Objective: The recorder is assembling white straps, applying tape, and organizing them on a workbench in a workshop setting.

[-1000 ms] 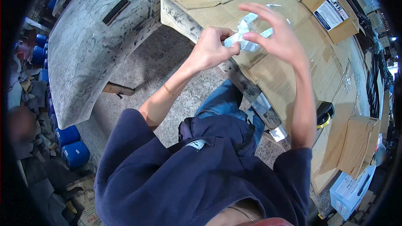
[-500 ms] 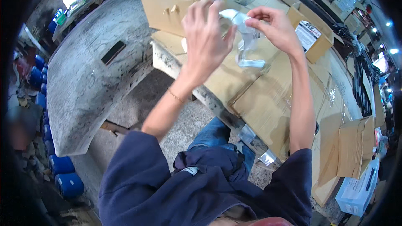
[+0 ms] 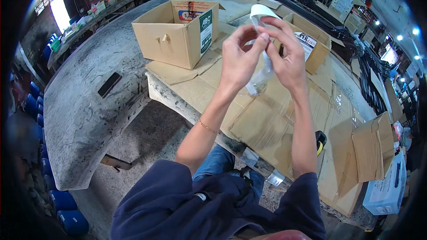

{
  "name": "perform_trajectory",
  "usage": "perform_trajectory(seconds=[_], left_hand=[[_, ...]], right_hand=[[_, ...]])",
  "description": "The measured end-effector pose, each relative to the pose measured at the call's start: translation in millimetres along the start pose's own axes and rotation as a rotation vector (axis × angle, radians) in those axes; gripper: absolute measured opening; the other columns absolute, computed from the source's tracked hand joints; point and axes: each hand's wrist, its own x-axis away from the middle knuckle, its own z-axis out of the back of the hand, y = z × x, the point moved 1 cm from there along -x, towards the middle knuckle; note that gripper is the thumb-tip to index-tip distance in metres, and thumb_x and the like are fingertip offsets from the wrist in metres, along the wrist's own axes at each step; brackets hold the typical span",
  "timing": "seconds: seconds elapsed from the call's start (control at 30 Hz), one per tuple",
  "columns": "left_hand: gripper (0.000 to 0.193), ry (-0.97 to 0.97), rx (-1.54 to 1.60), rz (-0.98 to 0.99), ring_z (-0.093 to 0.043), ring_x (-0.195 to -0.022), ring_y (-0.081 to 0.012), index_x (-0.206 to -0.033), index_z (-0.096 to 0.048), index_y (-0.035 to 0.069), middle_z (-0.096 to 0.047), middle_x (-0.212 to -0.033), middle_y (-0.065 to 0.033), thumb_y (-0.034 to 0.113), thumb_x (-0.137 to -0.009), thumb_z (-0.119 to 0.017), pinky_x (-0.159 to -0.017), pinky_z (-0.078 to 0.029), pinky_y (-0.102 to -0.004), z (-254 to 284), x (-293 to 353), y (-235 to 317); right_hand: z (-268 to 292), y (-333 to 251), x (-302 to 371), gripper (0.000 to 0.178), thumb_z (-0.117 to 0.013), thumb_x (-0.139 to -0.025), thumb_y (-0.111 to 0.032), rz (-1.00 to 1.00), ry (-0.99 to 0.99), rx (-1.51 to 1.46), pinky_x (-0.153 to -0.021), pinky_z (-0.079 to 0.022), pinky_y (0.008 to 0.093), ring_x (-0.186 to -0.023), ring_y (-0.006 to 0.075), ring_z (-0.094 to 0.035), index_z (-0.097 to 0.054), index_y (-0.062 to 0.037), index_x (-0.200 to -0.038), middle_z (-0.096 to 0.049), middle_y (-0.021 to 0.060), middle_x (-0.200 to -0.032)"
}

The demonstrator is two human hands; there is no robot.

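Note:
Both my hands are raised close together over the flattened cardboard [image 3: 267, 120] on the table. Between them hangs a clear plastic bag [image 3: 262, 75], its lower part dangling below my fingers. A white curved strip or flap [image 3: 263, 12] sticks up above the fingertips; whether it belongs to the bag I cannot tell. My left hand [image 3: 240, 55] pinches the bag's upper part with thumb and fingers. My right hand [image 3: 288, 55] is closed on the same part, its fingertips meeting those of the left. What lies inside the bag is too unclear to name.
An open cardboard box [image 3: 164, 44] stands beyond my left hand, another box [image 3: 318, 53] behind my right. A dark phone [image 3: 109, 84] lies on the grey tabletop [image 3: 75, 120]. Right of my forearm are a black-and-yellow tool [image 3: 320, 142], a folded carton [image 3: 367, 151] and a translucent bin [image 3: 387, 195].
My left hand has moved right to meet my right hand at the bag. The white piece now points upward above the fingers. My view has shifted, showing more of the room's far side.

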Motion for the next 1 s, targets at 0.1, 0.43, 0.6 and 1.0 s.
perform_trajectory(seconds=[0.1, 0.43, 0.6, 1.0], left_hand=[[0.028, -0.01, 0.067, 0.003, -0.058, -0.086, -0.0088, -0.108, -0.059, -0.007, -0.064, -0.096, -0.007, 0.014, -0.09, -0.061, -0.075, -0.048, -0.0235, -2.9, -6.0, 0.9], [0.022, 0.084, -0.014, 0.05, -0.057, -0.075, -0.0075, -0.099, -0.065, -0.006, -0.066, -0.087, -0.0059, 0.01, -0.085, -0.06, -0.067, -0.046, -0.0229, -16.3, -41.5, 3.4], [0.025, -0.072, -0.287, 0.009, -0.057, -0.06, -0.0078, -0.082, -0.065, -0.009, -0.066, -0.068, -0.0077, 0.015, -0.081, -0.06, -0.055, -0.045, -0.0236, -19.3, -53.0, 9.8], [0.02, -0.366, -0.108, 0.212, -0.048, -0.063, -0.0061, -0.089, -0.064, -0.001, -0.056, -0.072, 0.0005, 0.016, -0.086, -0.055, -0.056, -0.037, -0.0208, -12.9, -70.1, 19.8]], right_hand=[[11.3, -6.7, -6.3, 0.026, -0.052, -0.08, 0.001, -0.011, -0.048, 0.037, -0.092, -0.043, 0.0354, -0.107, 0.0296, -0.057, -0.065, 0.0, -0.102, -0.059, 0.0124, -0.116], [27.9, -7.3, -40.8, 0.03, -0.046, -0.078, 0.0, 0.268, 0.043, 0.394, -0.106, -0.028, 0.048, -0.095, 0.0277, -0.063, -0.059, -0.0072, -0.104, -0.067, 0.008, -0.095], [50.7, -13.1, -78.5, 0.018, -0.06, -0.077, -0.005, 0.458, 0.152, 0.517, -0.081, -0.047, 0.0341, -0.09, 0.0287, -0.062, -0.063, -0.0072, -0.094, -0.066, 0.0103, -0.094], [87.3, -7.2, -77.5, 0.017, -0.062, -0.087, -0.015, -0.099, -0.55, 0.366, -0.085, -0.049, 0.0311, -0.096, 0.0185, -0.059, -0.067, -0.0048, -0.099, -0.054, 0.0082, -0.12]])
